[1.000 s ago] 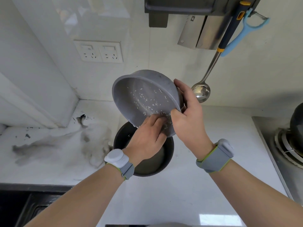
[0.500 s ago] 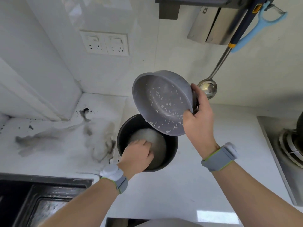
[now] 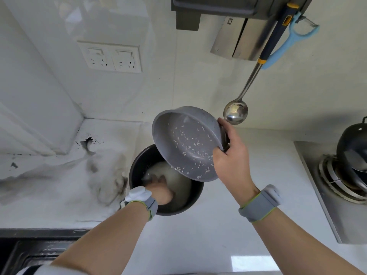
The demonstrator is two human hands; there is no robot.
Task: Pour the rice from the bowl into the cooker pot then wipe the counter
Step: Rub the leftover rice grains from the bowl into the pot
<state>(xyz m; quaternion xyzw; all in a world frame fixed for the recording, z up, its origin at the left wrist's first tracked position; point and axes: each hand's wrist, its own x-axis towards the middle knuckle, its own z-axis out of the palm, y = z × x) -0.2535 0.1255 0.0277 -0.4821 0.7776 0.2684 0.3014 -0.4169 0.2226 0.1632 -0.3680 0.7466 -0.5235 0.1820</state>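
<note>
Head view, grey bowl [image 3: 188, 143] tilted, stray rice grains [image 3: 190, 147] clinging inside

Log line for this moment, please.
right hand holds tilted bowl over cooker pot | left hand inside pot | grains cling to bowl

I see the tilted bowl [image 3: 188, 143], held in my right hand [image 3: 231, 161], covering the back right of the pot [image 3: 139, 169] mouth; my left hand [image 3: 160, 188] fills the front. A ladle [image 3: 235, 113] hangs just behind the bowl. White counter [image 3: 228, 235] lies bare in front, between the sink [image 3: 29, 253] and the stove [image 3: 335, 197] with its wok [image 3: 351, 143].
</note>
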